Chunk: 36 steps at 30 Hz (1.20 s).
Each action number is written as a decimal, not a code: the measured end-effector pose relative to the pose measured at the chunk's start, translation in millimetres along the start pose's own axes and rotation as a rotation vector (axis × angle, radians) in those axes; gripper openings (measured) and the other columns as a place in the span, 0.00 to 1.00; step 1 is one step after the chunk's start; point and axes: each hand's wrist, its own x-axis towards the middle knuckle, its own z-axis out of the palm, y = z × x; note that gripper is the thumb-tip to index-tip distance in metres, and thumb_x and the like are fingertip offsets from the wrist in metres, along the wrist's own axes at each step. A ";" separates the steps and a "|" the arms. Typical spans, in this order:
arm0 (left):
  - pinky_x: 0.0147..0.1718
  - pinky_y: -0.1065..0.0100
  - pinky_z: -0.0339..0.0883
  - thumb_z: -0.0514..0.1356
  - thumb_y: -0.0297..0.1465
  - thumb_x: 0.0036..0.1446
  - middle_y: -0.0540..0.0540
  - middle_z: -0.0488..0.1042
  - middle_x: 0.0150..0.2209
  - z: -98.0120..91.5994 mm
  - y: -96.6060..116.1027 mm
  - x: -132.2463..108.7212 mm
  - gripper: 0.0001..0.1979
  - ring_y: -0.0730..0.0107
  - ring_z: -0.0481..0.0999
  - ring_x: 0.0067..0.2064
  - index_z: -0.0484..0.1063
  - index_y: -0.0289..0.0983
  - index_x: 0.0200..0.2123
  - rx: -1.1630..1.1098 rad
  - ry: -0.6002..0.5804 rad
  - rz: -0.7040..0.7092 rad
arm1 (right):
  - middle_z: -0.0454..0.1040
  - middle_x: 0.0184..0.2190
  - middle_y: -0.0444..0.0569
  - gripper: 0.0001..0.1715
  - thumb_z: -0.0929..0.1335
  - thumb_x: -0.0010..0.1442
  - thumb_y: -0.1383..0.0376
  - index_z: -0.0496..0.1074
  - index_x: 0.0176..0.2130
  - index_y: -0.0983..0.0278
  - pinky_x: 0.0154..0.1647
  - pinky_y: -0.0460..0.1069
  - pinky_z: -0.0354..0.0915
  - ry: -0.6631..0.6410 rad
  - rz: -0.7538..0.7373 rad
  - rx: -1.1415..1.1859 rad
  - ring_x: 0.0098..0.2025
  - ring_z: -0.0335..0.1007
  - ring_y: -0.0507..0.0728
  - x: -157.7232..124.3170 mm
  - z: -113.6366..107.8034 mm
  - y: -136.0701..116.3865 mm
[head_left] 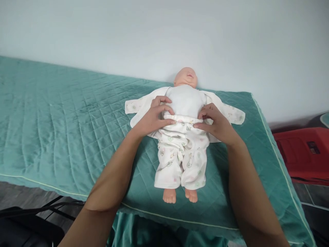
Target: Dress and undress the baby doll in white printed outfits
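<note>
A baby doll (185,77) lies on its back, its head toward the wall and its bare feet toward me. Patterned white baby pants (181,151) cover its legs up to the waist. My left hand (156,116) is at one end of the elastic waistband, thumb on the cloth and fingers curled over the edge. At the other end, my right hand (214,121) pinches the waistband between thumb and fingers. A plain white cloth (186,101) covers the doll's torso. Beneath the doll spreads an open white baby shirt (232,113), sleeves out to both sides.
The doll rests on a quilted green bed cover (64,127) with pale piping along its edge. A pale wall (128,37) stands right behind. To the right is a red plastic object (305,151), low beside the bed. Dark furniture (28,226) shows at lower left.
</note>
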 end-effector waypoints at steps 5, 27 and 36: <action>0.68 0.52 0.49 0.68 0.43 0.55 0.43 0.62 0.62 0.5 0.0 -0.5 0.14 0.52 0.58 0.66 0.73 0.40 0.34 0.047 -0.020 0.024 | 0.62 0.44 0.50 0.18 0.74 0.58 0.48 0.71 0.36 0.57 0.48 0.57 0.66 -0.058 -0.026 -0.093 0.48 0.62 0.61 -2.6 0.4 -4.4; 0.33 0.67 0.56 0.66 0.42 0.54 0.52 0.64 0.29 13.0 -31.0 61.8 0.15 0.69 0.64 0.31 0.65 0.40 0.33 -0.414 0.154 -0.301 | 0.62 0.26 0.40 0.25 0.74 0.53 0.45 0.63 0.29 0.58 0.30 0.48 0.54 0.214 0.307 0.431 0.28 0.55 0.52 48.1 16.2 43.6; 0.41 0.67 0.63 0.66 0.38 0.54 0.48 0.73 0.37 -1.2 -19.1 33.8 0.12 0.68 0.71 0.40 0.70 0.39 0.37 -0.358 0.153 -0.262 | 0.62 0.26 0.41 0.21 0.75 0.50 0.49 0.66 0.33 0.57 0.28 0.48 0.60 0.288 0.338 0.641 0.27 0.58 0.53 41.2 13.5 38.7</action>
